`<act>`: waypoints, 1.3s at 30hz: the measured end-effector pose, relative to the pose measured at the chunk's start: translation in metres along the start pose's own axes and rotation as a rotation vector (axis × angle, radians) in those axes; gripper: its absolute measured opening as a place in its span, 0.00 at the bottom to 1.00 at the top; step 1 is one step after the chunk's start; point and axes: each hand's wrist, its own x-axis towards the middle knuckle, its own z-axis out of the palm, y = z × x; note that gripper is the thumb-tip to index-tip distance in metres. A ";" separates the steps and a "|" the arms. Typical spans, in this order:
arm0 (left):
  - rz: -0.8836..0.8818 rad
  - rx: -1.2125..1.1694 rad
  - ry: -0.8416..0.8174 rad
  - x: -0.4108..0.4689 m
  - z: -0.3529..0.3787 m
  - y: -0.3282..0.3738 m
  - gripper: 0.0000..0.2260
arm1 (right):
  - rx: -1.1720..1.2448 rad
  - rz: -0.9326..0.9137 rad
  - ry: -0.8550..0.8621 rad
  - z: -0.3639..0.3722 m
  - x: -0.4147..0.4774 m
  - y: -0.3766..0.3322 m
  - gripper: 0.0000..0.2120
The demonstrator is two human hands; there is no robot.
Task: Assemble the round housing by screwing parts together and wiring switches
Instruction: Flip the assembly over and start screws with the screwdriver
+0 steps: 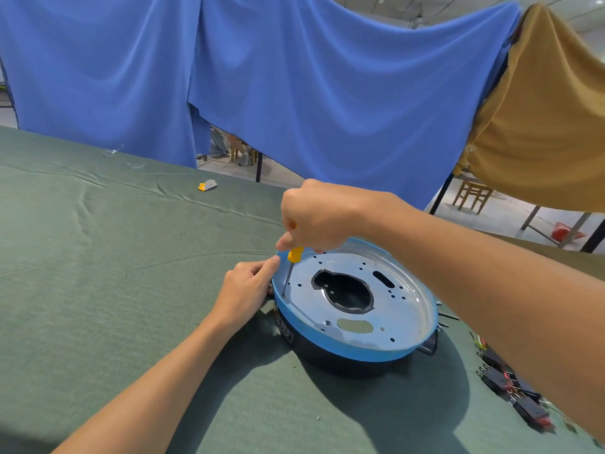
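Observation:
The round housing [357, 350] lies on the green cloth, a black body with a blue rim and a silver metal plate [402, 309] full of holes on top. My right hand [316, 214] grips the yellow handle of a screwdriver [292, 261], which stands nearly upright. Its tip rests at the plate's left edge, near the rim. My left hand [247, 290] holds the housing's left rim, fingertips against the blue edge. Several black switches with red and coloured wires [510, 385] lie to the right of the housing, partly hidden under my right forearm.
The green cloth-covered table [114, 257] stretches left and back. A small yellow and grey object [207, 185] lies near its far edge, with clear plastic pieces [113, 153] further left. Blue and tan drapes [327, 93] hang behind. Wooden stools stand beyond.

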 end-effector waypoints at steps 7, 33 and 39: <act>-0.005 -0.007 -0.021 -0.001 -0.001 0.000 0.27 | 0.023 0.031 -0.141 0.001 -0.004 0.005 0.18; -0.010 0.049 -0.022 0.000 -0.002 -0.002 0.28 | 0.178 -0.049 0.078 0.006 0.004 0.014 0.07; 0.010 0.063 -0.024 0.000 -0.002 -0.001 0.29 | 0.035 -0.069 0.101 0.013 0.006 0.012 0.18</act>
